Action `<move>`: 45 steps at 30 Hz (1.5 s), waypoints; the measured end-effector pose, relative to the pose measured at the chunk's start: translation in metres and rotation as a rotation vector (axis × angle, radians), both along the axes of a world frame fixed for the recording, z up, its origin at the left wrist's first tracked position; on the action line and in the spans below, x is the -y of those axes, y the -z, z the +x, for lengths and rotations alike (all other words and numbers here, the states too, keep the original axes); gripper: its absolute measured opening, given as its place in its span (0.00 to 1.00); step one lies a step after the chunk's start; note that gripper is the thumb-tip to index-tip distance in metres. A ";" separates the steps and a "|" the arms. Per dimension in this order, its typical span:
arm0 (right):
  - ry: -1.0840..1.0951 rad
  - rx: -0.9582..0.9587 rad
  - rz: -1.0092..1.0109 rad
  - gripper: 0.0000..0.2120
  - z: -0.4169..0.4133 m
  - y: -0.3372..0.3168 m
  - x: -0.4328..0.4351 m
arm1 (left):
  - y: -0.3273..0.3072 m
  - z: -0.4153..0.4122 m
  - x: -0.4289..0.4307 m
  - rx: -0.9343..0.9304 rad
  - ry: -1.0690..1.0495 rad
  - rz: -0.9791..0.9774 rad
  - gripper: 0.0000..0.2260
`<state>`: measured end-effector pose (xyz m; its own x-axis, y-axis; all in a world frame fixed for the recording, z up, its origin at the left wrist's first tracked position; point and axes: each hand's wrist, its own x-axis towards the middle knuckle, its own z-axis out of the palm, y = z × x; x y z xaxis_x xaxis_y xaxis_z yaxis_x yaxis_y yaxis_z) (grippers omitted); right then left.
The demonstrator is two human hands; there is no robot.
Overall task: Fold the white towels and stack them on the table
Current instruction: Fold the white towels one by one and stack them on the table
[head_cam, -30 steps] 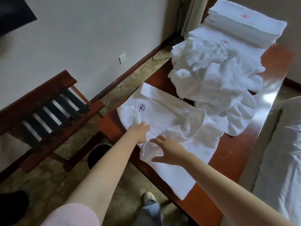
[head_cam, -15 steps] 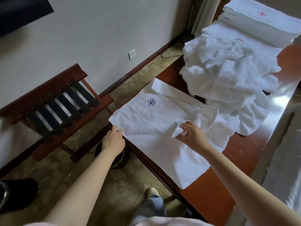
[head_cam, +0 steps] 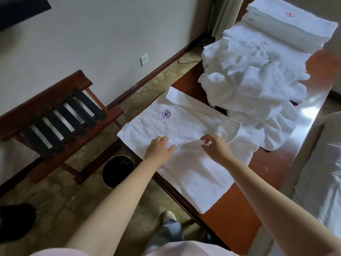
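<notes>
Reddish-brown wooden surface (head_cam: 230, 228) beside a pale wall, carrying all the white cloth. Nearest on it: one flat towel (head_cam: 191, 174), spread open, with one purple emblem (head_cam: 166, 114) in its far-left part and its left edge hanging past the rim.

Left hand (head_cam: 159, 150) down on the middle of the flat towel, fingers bent onto the cloth, thumb out to the right. Pinching cloth or only pressing it: cannot tell. Right hand (head_cam: 215, 147) just right of it, fingers loosely curved and spread apart, holding nothing, tips at a low raised crease in the flat towel.

Two hands, both at the one flat towel. Beyond the flat towel, touching it: one crumpled heap (head_cam: 249, 85) of towels, number inside not countable. Farther beyond: one neat stack (head_cam: 295, 28) of folded towels, with two red emblems in view there.

Left of the flat towel, on the floor: one slatted rack (head_cam: 55, 115) and one dark round bin (head_cam: 118, 171).

Half a second ago: left hand at the near-left corner of the flat towel, right hand pinching a turned-up flap. Now both at the middle, flap released.
</notes>
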<state>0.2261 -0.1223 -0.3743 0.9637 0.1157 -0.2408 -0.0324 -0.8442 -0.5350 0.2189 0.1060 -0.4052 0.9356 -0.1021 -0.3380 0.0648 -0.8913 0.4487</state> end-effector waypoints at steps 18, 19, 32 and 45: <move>-0.081 -0.105 -0.266 0.20 0.129 0.030 -0.004 | -0.005 0.069 0.025 -0.080 -0.101 0.207 0.21; -0.089 -0.079 -0.263 0.19 0.127 0.031 -0.004 | -0.005 0.082 0.029 -0.103 -0.204 0.095 0.19; 0.101 0.015 -0.290 0.07 0.151 0.033 0.025 | 0.001 0.204 0.070 -0.337 -1.158 -0.881 0.10; -0.186 0.032 -0.265 0.24 0.143 0.044 0.041 | 0.025 0.215 0.079 -0.098 -0.080 -0.196 0.20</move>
<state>0.3696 -0.1634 -0.4180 0.9394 0.2282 -0.2558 0.1494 -0.9442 -0.2937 0.4341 0.0270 -0.4306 0.9071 -0.1018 -0.4084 0.1831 -0.7782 0.6007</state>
